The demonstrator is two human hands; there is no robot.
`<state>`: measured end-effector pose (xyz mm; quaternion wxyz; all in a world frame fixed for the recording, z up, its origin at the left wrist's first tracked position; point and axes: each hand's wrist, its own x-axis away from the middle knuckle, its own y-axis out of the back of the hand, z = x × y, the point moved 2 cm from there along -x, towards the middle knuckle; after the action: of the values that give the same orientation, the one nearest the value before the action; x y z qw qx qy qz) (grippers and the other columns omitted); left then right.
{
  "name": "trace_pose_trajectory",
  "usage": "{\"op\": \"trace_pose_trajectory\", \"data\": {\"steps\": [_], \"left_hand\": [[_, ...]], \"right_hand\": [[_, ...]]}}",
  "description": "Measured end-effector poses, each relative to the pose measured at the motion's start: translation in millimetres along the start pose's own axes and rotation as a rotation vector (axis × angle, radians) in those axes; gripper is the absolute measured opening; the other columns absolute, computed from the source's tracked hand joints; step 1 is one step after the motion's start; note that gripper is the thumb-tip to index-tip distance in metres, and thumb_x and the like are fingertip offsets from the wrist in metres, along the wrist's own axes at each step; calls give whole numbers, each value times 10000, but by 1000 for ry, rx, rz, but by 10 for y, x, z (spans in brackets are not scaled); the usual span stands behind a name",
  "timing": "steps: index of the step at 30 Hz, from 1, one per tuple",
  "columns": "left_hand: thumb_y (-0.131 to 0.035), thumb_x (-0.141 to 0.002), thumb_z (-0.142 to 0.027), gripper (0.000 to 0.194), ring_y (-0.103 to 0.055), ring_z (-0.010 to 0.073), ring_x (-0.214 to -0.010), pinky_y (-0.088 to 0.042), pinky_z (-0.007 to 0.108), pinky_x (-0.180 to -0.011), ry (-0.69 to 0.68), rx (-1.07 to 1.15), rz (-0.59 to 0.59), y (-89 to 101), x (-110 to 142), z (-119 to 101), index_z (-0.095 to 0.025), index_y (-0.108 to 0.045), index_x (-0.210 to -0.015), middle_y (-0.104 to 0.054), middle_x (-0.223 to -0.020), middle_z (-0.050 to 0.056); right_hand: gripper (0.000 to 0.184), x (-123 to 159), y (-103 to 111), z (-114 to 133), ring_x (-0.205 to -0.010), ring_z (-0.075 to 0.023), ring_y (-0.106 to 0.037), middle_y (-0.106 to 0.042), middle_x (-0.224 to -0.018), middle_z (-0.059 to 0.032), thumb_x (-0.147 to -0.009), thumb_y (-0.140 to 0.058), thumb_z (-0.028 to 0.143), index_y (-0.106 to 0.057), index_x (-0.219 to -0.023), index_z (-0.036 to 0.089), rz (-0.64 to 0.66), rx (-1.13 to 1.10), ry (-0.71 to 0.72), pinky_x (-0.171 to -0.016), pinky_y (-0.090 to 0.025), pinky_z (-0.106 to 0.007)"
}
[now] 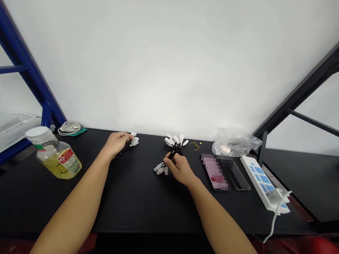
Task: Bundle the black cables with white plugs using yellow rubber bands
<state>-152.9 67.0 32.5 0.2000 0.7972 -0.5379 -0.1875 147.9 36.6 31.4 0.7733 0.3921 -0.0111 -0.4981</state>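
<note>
Between the bottle (62, 164) at left and the pink-screened phone (215, 172) at right, the black table (140, 204) has bare room down to its near edge. The left hand (117, 143) reaches forward, fingers curled over the left cable bundle (121, 152); whether they grip, I can't tell. The right hand (180, 169), angled inward, pinches the right cable bundle (173, 151) mid-length. Both bundles slant near-left to far-right, the right one white-tipped at both ends.

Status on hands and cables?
Left hand at black, white-ended cable bundle, grip unclear. Right hand gripping second such bundle. Pink-screened phone right of that hand.
</note>
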Motion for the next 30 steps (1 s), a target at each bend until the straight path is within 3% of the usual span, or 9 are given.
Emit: {"op": "trace_pose_trajectory", "data": {"steps": [3, 8, 12, 16, 19, 24, 27, 30], "left_hand": [[-505, -757, -312, 380, -655, 203, -693, -489, 292, -641, 11, 35, -71, 16, 29, -39, -163, -778, -975, -750, -836, 59], [-582, -797, -378, 313, -675, 287, -963, -490, 336, -777, -68, -476, -28, 24, 53, -12, -259, -770, -1017, -758, -1056, 73], [-532, -854, -439, 315, -679, 308, -980, -494, 343, -785, -93, -614, 38, 8, 91, -36, -264, -767, -970, -761, -1035, 85], [-411, -918, -359, 388, -673, 305, -1032, -500, 380, -883, -130, -464, -173, 73, 127, -119, -238, -768, -1010, -760, -1066, 80], [-392, -902, -248, 408, -665, 238, -1087, -485, 334, -974, -224, -185, -300, 105, 149, -159, -219, -749, -1096, -749, -1122, 45], [-500, -904, -313, 394, -683, 170, -923, -544, 274, -813, -418, 54, -405, 35, 251, -278, -203, -670, -1242, -707, -1175, 49], [-559, -909, -374, 324, -672, 181, -910, -535, 285, -828, -542, 34, -388, -81, 360, -382, -189, -715, -1124, -725, -1059, 56], [-498, -961, -395, 310, -669, 194, -944, -515, 293, -877, -613, -38, -194, -264, 466, -457, -198, -733, -1010, -735, -1020, 64]], "right_hand": [[253, 2, 3, 3, -661, -145, -568, -646, -743, -16, -988, -489, 416, -609, -930, 200, 0, 3, 3, -658, -439, -260], [263, 2, 1, 5, -665, -149, -571, -653, -744, -21, -991, -483, 422, -608, -937, 197, 4, 12, -3, -655, -443, -263], [252, 0, -4, 0, -656, -143, -562, -643, -736, -15, -990, -487, 412, -606, -937, 196, 5, 13, -2, -649, -435, -256], [254, 2, -2, -2, -643, -137, -558, -634, -723, -7, -985, -495, 414, -614, -926, 198, 1, 9, 0, -636, -422, -249], [269, 4, 2, 2, -639, -137, -559, -635, -718, -5, -985, -493, 426, -621, -920, 199, 1, 15, -6, -624, -417, -245], [261, 2, -5, -1, -634, -136, -555, -639, -719, -8, -984, -496, 418, -626, -938, 196, -2, 12, -5, -618, -418, -245], [252, 6, -12, -15, -614, -133, -540, -623, -697, 1, -978, -506, 416, -630, -998, 198, -13, 13, -14, -607, -413, -243], [301, 16, -15, -27, -576, -126, -511, -587, -658, 22, -977, -508, 415, -626, -1149, 198, -24, 23, -21, -586, -395, -241]]}}
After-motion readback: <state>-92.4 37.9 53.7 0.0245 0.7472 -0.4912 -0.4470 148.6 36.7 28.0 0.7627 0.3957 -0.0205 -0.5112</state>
